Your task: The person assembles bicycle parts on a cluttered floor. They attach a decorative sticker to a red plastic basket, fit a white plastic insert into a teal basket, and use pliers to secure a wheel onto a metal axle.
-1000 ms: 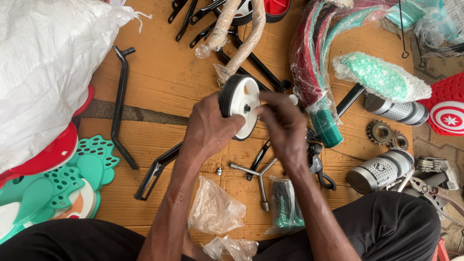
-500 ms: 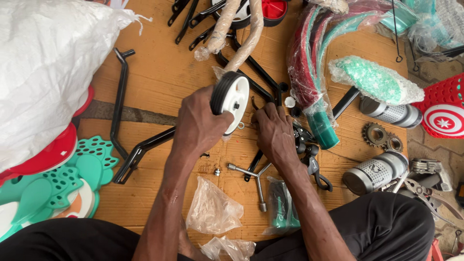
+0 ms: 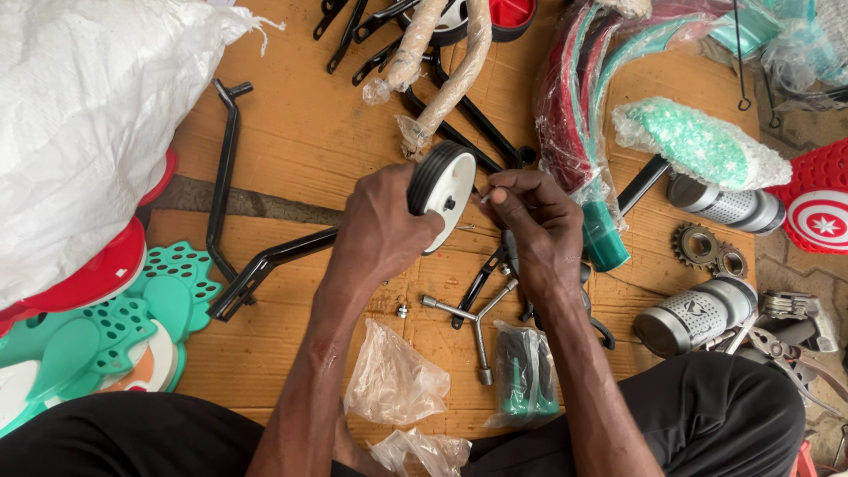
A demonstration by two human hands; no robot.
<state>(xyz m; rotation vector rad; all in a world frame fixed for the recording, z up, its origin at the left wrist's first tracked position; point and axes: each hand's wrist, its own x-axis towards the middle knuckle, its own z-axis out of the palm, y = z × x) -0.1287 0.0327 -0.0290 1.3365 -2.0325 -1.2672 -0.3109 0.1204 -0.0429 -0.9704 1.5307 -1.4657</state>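
**Small wheel held at centre frame**

The left hand (image 3: pixel 380 231) grips a white training wheel (image 3: pixel 444 193) with black tyre, just above centre. The right hand (image 3: pixel 539 225) pinches a small metal part (too small to identify) beside its hub, above a three-way wrench (image 3: pixel 473 316).

You work in soft, even daylight; shadows under your hands stay faint. The white sack (image 3: pixel 79 132) at far left nearly blows out, plastic wrap (image 3: pixel 574 97) glints, edges bend slightly.
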